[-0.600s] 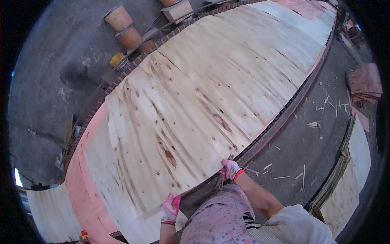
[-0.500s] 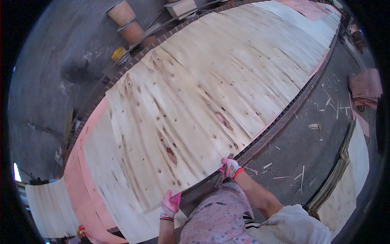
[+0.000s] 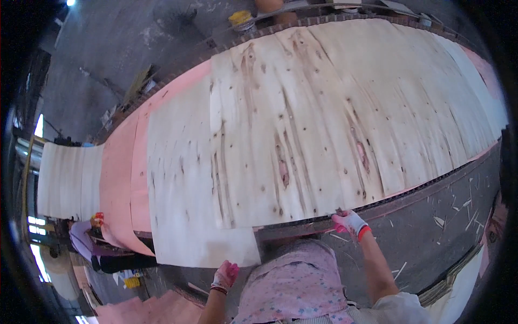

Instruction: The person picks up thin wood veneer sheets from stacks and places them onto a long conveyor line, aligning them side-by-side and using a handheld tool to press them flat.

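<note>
In the head view, a broad knotty veneer sheet [image 3: 253, 151] lies on the long bench [image 3: 413, 191], its near side running along the bench's near edge. The right hand [image 3: 349, 222], in a pink-and-white glove, is at that edge, fingers closed round a small dark piece [image 3: 339, 211] whose kind cannot be told. The left hand [image 3: 224, 274], gloved too, is farther left, by the near margin of a paler sheet [image 3: 178, 162] that juts past the bench's near edge; its fingers look curled, but whether they grip anything cannot be told. The knotty sheet overlaps this paler one, and pink sheets [image 3: 116, 178] lie toward the bench's left end. A co-worker [image 3: 89, 240] stands at the near left corner. Beyond the far edge sits a yellow-topped pail [image 3: 240, 20].
</note>
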